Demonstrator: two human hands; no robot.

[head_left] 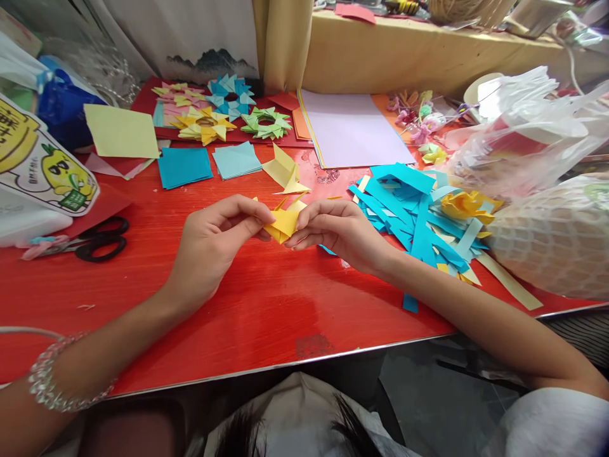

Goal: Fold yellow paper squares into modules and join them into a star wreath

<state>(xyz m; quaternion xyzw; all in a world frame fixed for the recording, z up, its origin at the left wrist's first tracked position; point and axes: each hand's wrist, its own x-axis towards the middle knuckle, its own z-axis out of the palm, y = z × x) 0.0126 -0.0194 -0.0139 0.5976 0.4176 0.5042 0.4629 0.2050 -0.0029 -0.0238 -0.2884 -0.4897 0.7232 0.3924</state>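
Observation:
My left hand (216, 238) and my right hand (333, 230) meet over the red table (266, 304), both pinching a small folded yellow paper piece (284, 222). The left thumb and fingers close on its left side, the right fingertips on its right side. Just behind it lie two more folded yellow pieces (285, 171). A beaded bracelet (47, 374) circles my left wrist.
Black scissors (99, 240) lie at the left. Blue paper squares (184, 166) and finished paper rings in yellow (204, 125), blue (231, 95) and green (266, 122) sit behind. A heap of blue paper strips (413, 216), plastic bags (523, 133) and a lilac sheet (354, 130) fill the right.

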